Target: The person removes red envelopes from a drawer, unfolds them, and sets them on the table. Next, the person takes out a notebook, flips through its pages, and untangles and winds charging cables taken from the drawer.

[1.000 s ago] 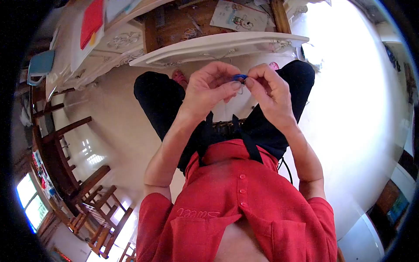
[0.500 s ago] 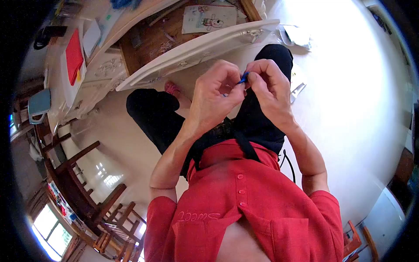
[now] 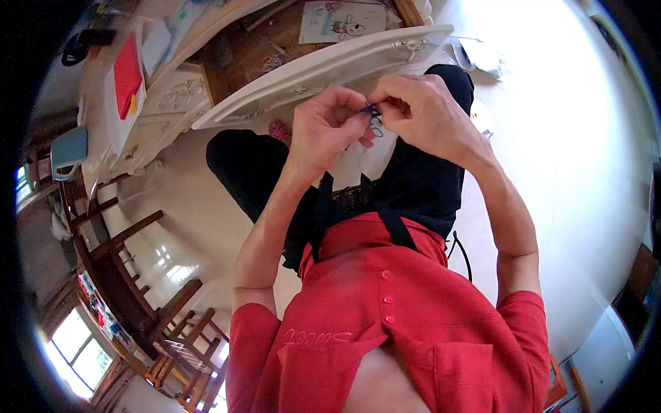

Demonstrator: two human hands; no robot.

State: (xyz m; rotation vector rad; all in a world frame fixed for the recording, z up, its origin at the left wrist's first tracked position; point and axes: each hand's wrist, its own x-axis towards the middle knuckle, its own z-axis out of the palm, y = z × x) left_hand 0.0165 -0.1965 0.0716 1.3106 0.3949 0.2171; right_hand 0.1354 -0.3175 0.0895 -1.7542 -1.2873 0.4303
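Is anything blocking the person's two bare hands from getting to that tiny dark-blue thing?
No, nothing visible is in between. The bare left hand and bare right hand both have fingertips at the tiny dark-blue thing. The open wooden drawer with its white front is beyond them.

Left fingers (image 3: pixel 342 97) and right fingers (image 3: pixel 394 87) pinch a small blue piece (image 3: pixel 370 109).

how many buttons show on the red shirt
3, in a line down the front of the red fabric shirt: a small round red upper button, a matching middle button and a matching lower button. Folds may hide more.
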